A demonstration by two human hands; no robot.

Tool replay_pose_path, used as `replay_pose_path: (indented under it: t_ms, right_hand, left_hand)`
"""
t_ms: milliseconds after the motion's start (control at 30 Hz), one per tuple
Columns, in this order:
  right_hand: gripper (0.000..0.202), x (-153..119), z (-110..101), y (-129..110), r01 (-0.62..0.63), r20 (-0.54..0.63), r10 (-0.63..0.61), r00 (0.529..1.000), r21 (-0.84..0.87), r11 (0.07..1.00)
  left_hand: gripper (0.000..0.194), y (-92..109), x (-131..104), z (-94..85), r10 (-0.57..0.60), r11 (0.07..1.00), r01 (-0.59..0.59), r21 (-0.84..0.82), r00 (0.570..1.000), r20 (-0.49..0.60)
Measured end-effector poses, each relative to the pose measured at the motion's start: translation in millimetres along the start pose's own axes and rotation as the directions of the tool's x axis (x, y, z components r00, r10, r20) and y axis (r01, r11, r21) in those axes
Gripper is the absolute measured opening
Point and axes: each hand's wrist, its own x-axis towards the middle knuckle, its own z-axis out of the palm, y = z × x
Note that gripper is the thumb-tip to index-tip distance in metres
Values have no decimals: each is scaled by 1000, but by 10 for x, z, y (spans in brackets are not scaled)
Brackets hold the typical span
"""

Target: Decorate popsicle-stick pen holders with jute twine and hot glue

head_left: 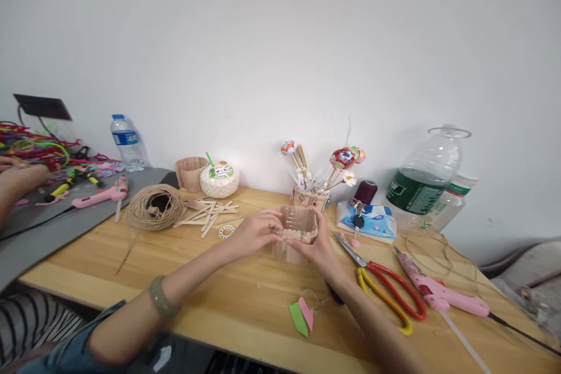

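Both hands are on a small open-topped cup point(289, 252), squarish, with pale wooden craft sticks round its outside and a clear, shiny inside. My left hand point(258, 232) pinches the rim at its left corner, fingers closed. My right hand point(319, 246) wraps round the right side, with its thumb along the front rim. The cup looks upright over the tabletop; whether its base touches the wood I cannot tell. Just behind it stands a stick holder point(312, 197) with paper flowers point(346, 158). A green and pink paper tag point(302, 315) lies in front of my right hand.
Scissors point(385, 289) and a pink glue gun point(438, 289) with its cord lie at right, near a cut plastic bottle point(423, 181). A twine roll point(144, 216), loose craft sticks point(208, 210) and a white coconut point(220, 180) stand left. A co-worker's hand point(26, 175) is at far left.
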Motion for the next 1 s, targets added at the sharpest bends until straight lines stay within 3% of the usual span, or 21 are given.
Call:
replay_pose_path:
  t_ms: [100, 233, 400, 467, 733, 1000]
  right_hand:
    - [89, 30, 37, 130, 37, 37, -33, 999, -93, 995]
    - [81, -10, -65, 85, 140, 62, -130, 990, -220, 965]
    - [21, 15, -93, -168, 332, 132, -305, 943, -353, 875]
    - [8, 54, -47, -217, 374, 173, -332, 927, -386, 843]
    - [12, 123, 1, -212, 422, 294, -319, 901, -421, 803]
    - [9, 108, -8, -229, 385, 319, -268, 909, -400, 832]
  left_hand:
    - [15, -124, -34, -52, -14, 999, 13, 42, 1000, 12]
    - [14, -83, -41, -138, 0, 998, -5, 65, 997, 72]
    - [20, -6, -10, -202, -4, 996, -8, 84, 990, 138]
    - [21, -11, 4, -202, -13, 995, 0, 97, 990, 139]
    - [15, -78, 42, -146, -45, 996, 36, 80, 992, 119]
    - [12, -59, 47, -109, -78, 997, 75, 32, 990, 119]
